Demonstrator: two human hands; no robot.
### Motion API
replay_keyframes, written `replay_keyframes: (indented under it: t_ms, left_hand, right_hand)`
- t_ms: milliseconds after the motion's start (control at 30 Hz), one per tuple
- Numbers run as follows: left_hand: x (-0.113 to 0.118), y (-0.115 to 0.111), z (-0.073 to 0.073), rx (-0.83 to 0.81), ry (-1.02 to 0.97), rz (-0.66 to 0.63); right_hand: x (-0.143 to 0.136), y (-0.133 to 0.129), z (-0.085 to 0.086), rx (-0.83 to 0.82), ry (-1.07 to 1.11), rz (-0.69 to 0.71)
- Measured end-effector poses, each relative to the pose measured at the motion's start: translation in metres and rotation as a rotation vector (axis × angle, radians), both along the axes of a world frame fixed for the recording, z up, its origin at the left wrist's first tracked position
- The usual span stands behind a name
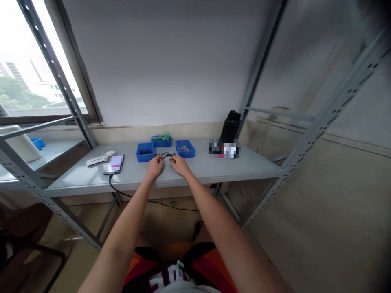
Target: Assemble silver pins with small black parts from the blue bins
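Note:
My left hand rests on the grey shelf top, its fingers pinched together at the left end of a small pile of dark and shiny parts. Facing it, my right hand has its fingertips pressed together at the pile's right side. What either hand holds is too small to make out. Beyond the hands stand three blue bins: the left bin with dark pieces, the back bin with green pieces, and the right bin with shiny metal pieces.
A black bottle and a blurred item stand at the right. At the left lie a white device and a blurred phone-like item with a black cable hanging over the edge. Metal posts frame the shelf.

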State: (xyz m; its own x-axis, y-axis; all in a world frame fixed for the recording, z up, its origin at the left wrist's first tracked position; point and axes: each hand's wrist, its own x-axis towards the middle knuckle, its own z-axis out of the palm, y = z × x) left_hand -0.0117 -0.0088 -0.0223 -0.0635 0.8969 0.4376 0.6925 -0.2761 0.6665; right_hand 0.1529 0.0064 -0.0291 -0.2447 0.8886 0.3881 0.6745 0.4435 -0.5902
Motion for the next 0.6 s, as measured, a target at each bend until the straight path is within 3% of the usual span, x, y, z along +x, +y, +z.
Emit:
replay_keyframes:
  t_ms: [233,600]
  left_hand:
    - [-0.002,0.001,0.0,0.017,-0.041,0.107]
    - [0.0,-0.001,0.002,-0.017,-0.037,0.119]
  right_hand:
    - [-0.01,-0.002,-0.004,0.028,-0.278,-0.087]
    - [-0.008,-0.01,0.005,0.037,-0.322,-0.138]
